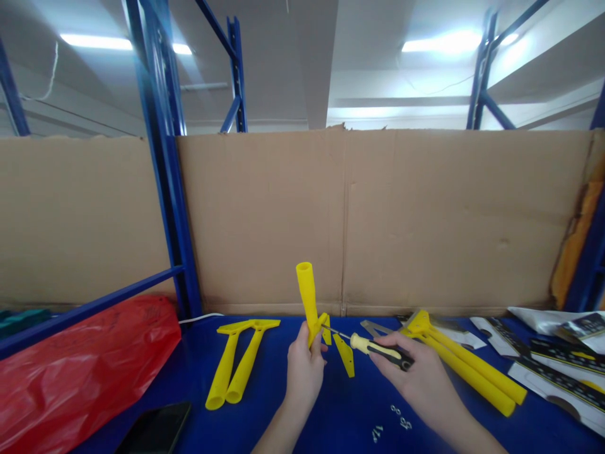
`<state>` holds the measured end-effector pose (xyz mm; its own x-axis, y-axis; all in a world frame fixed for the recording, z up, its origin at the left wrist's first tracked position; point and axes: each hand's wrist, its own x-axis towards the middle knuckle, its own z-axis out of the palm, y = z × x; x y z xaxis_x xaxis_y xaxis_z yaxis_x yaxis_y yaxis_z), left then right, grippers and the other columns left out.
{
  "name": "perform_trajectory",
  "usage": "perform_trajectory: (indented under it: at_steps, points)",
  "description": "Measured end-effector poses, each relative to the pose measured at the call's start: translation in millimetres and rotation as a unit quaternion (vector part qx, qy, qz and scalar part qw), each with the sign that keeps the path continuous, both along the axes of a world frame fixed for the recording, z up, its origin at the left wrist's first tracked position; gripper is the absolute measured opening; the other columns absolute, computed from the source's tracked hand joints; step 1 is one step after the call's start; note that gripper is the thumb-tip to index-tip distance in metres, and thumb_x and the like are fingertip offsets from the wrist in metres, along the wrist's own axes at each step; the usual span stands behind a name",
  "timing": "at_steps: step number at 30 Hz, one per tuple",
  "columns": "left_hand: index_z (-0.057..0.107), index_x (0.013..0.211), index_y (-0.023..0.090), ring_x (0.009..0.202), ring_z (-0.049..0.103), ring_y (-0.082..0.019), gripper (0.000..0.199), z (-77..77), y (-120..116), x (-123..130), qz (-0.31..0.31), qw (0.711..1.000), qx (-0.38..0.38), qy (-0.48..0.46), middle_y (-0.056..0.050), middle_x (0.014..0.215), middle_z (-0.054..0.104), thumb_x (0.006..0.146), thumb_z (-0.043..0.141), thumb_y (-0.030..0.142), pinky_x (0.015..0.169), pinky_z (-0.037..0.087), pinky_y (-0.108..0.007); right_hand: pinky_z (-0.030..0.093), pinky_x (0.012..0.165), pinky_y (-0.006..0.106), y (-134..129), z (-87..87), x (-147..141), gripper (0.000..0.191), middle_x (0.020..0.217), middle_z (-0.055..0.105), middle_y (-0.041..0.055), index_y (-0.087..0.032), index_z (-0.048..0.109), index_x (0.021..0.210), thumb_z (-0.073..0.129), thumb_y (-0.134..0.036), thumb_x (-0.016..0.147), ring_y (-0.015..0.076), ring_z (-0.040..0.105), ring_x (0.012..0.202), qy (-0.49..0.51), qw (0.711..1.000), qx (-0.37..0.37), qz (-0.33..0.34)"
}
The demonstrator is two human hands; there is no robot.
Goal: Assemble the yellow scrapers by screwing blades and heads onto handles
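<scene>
My left hand (305, 366) is closed round the lower end of a yellow scraper handle (307, 293), whose hollow tube points up. In my right hand (418, 378) is a screwdriver (378, 350) with a cream and black grip. Its shaft points left, and the tip meets the head of the yellow handle or is very close to it; exact contact cannot be made out. Just right of my left hand lies a flat yellow plate (345, 356) on the blue table. Small nuts (396, 410) and screws (377, 433) are scattered below my right hand.
Two yellow T-shaped handles (243, 366) lie to the left, and more long yellow handles (466, 366) to the right. A red plastic bag (94, 372) and a black phone (154, 429) are at left. Printed packages (558, 372) pile up at right. Cardboard (378, 221) stands behind.
</scene>
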<state>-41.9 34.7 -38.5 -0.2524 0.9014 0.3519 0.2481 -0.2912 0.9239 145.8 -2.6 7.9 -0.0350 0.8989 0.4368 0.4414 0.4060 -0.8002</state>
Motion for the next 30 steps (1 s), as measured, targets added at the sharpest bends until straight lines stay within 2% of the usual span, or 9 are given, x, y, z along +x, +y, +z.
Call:
perform_trajectory:
  at_steps: [3, 5, 7, 10, 13, 18, 22, 26, 30]
  points:
    - [0.058, 0.106, 0.017, 0.065, 0.065, -0.016, 0.027, 0.6, -0.3, -0.9, 0.001, 1.0, 0.009, 0.013, -0.004, 0.075, 0.067, 0.086, 0.045, 0.03, 0.05, 0.052, -0.022, 0.044, 0.054, 0.027, 0.5, 1.4, 0.6, 0.019, 0.07, 0.07, 0.0035, -0.019, 0.068, 0.072, 0.065, -0.037, 0.068, 0.0195, 0.06, 0.062, 0.034, 0.999, -0.023, -0.009]
    - [0.058, 0.106, 0.016, 0.067, 0.065, -0.017, 0.028, 0.5, -0.1, -2.0, 0.003, 1.0, 0.017, 0.024, -0.005, 0.076, 0.067, 0.087, 0.044, 0.031, 0.051, 0.053, -0.023, 0.041, 0.049, 0.025, 2.5, 0.5, -0.2, 0.019, 0.065, 0.069, 0.0027, -0.018, 0.067, 0.07, 0.066, -0.037, 0.066, 0.0162, 0.057, 0.055, 0.067, 0.996, -0.049, -0.01]
    - [0.058, 0.105, 0.016, 0.068, 0.065, -0.018, 0.028, 0.0, 0.1, -3.5, 0.003, 0.999, 0.024, 0.031, -0.005, 0.077, 0.067, 0.087, 0.043, 0.031, 0.051, 0.053, -0.024, 0.034, 0.041, 0.022, 4.5, -0.4, -1.7, 0.022, 0.057, 0.065, 0.0012, -0.017, 0.065, 0.07, 0.066, -0.039, 0.065, 0.0106, 0.047, 0.043, 0.112, 0.989, -0.097, -0.006]
    - [0.058, 0.105, 0.016, 0.07, 0.066, -0.019, 0.029, 0.3, -0.3, -5.3, 0.003, 0.999, 0.031, 0.039, -0.006, 0.077, 0.067, 0.087, 0.042, 0.033, 0.052, 0.054, -0.025, 0.018, 0.032, 0.02, 5.2, 1.3, -3.5, 0.029, 0.047, 0.06, -0.0016, -0.017, 0.059, 0.073, 0.065, -0.044, 0.064, 0.004, 0.028, 0.029, 0.187, 0.962, -0.199, 0.004]
    - [0.058, 0.106, 0.017, 0.072, 0.067, -0.019, 0.029, 2.3, -0.6, -4.5, 0.004, 0.999, 0.041, 0.036, -0.005, 0.078, 0.067, 0.088, 0.043, 0.034, 0.054, 0.055, -0.026, 0.016, 0.031, 0.018, 3.1, 4.9, -3.4, 0.03, 0.05, 0.061, -0.0024, -0.018, 0.056, 0.076, 0.064, -0.045, 0.066, 0.0023, 0.025, 0.028, 0.216, 0.951, -0.22, 0.017]
    - [0.055, 0.106, 0.015, 0.068, 0.067, -0.018, 0.026, 4.6, 1.1, 5.0, 0.018, 0.999, 0.018, -0.046, -0.007, 0.085, 0.068, 0.086, 0.047, 0.028, 0.047, 0.055, -0.025, 0.021, 0.032, 0.021, 4.1, 0.3, -2.2, 0.029, 0.055, 0.061, -0.0025, -0.019, 0.057, 0.079, 0.059, -0.047, 0.069, 0.0056, 0.031, 0.03, 0.126, 0.979, -0.161, 0.0]
    - [0.054, 0.103, 0.014, 0.065, 0.067, -0.016, 0.02, 6.5, 0.7, 7.2, 0.061, 0.995, -0.022, -0.074, -0.009, 0.09, 0.068, 0.086, 0.046, 0.022, 0.043, 0.053, -0.022, 0.032, 0.044, 0.023, 7.4, -8.6, -1.8, 0.022, 0.06, 0.059, -0.0022, -0.02, 0.06, 0.078, 0.057, -0.041, 0.073, 0.011, 0.044, 0.046, 0.026, 0.997, -0.072, -0.001]
    - [0.054, 0.095, 0.015, 0.066, 0.068, -0.016, 0.013, 12.2, -1.4, 0.7, 0.105, 0.991, -0.027, -0.079, -0.009, 0.088, 0.068, 0.088, 0.045, 0.021, 0.046, 0.053, -0.022, 0.034, 0.05, 0.024, 8.4, -13.7, -0.8, 0.02, 0.06, 0.057, -0.003, -0.02, 0.062, 0.08, 0.055, -0.038, 0.076, 0.0131, 0.047, 0.053, -0.059, 0.997, -0.047, 0.015]
    - [0.048, 0.095, 0.018, 0.056, 0.066, -0.015, 0.008, 18.0, -5.6, 0.1, 0.103, 0.993, -0.029, -0.052, -0.005, 0.078, 0.067, 0.089, 0.044, 0.021, 0.047, 0.053, -0.023, 0.039, 0.056, 0.024, 8.8, -20.8, -0.6, 0.019, 0.07, 0.066, -0.0011, -0.022, 0.065, 0.088, 0.056, -0.034, 0.078, 0.0149, 0.055, 0.061, -0.141, 0.987, -0.05, 0.055]
